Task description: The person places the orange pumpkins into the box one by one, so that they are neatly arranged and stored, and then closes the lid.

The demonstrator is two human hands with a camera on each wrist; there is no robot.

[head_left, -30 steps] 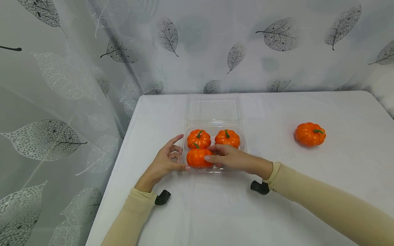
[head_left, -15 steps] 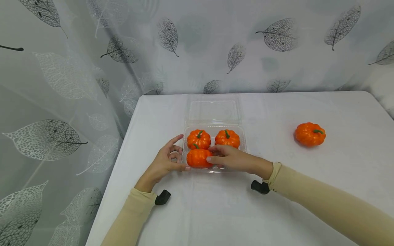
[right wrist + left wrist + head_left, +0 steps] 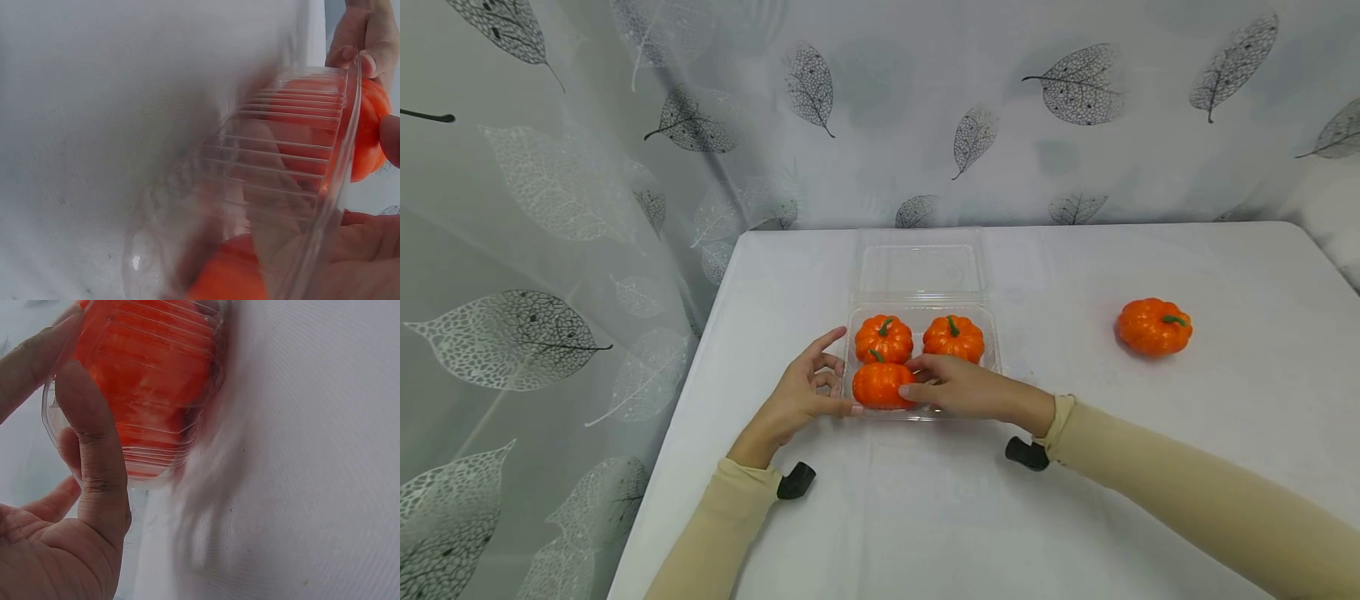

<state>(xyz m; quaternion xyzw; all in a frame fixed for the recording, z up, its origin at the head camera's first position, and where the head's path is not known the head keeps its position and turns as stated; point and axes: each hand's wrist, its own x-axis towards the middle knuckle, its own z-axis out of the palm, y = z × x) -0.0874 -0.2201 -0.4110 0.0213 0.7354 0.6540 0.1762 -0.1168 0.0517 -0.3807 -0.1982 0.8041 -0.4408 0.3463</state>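
Note:
A clear plastic clamshell container (image 3: 997,333) stands on the white table with its lid folded back. Two small orange pumpkins, one at the back left (image 3: 883,340) and one at the back right (image 3: 953,339), sit inside. In the front left part lies a third pumpkin (image 3: 880,386), tipped so its stem points backward. My right hand (image 3: 958,386) pinches its right end between thumb and fingers. My left hand (image 3: 801,392) holds the container's left front corner, the thumb (image 3: 87,425) against its wall in the left wrist view.
Another orange pumpkin (image 3: 1153,327) lies by itself on the table to the right. The container's open lid (image 3: 921,265) reaches toward the table's back edge. Behind hangs a leaf-patterned curtain (image 3: 880,125).
My right hand and the front pumpkin have shifted very slightly to the left. The left hand and the container stay where they were.

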